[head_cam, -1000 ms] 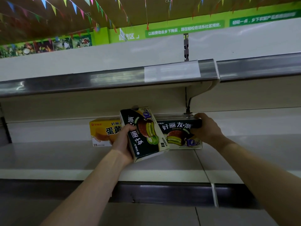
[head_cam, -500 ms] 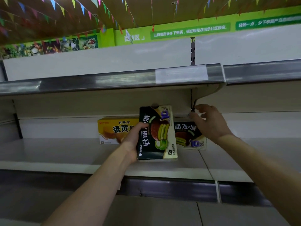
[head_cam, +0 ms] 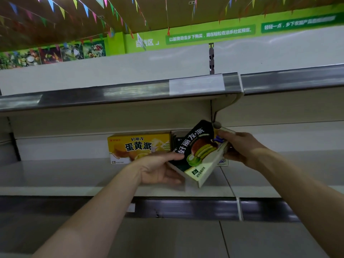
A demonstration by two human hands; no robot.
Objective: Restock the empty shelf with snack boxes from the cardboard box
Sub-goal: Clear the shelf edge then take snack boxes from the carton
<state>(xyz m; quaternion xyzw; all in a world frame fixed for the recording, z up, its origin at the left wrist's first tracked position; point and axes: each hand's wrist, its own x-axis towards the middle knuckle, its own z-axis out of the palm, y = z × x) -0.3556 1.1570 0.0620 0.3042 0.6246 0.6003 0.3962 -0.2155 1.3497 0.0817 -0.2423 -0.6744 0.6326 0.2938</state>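
A dark snack box (head_cam: 200, 152) with green and brown cakes printed on it hangs tilted above the shelf (head_cam: 65, 175). My left hand (head_cam: 158, 169) grips its lower left end, thumb on the front face. My right hand (head_cam: 240, 148) holds its upper right end. A yellow snack box (head_cam: 138, 147) stands at the back of the shelf, left of the dark one. Behind the held box a second dark box is almost hidden; only its lower right corner (head_cam: 222, 162) shows.
An upper shelf (head_cam: 111, 95) with a grey price rail overhangs the working shelf. A bracket and upright (head_cam: 214, 116) sit just above the held box. Another shelf bay (head_cam: 288, 164) continues to the right.
My right hand left the dark box standing on the shelf and took hold of the box in my left hand. That box has turned from upright towards level and moved right.
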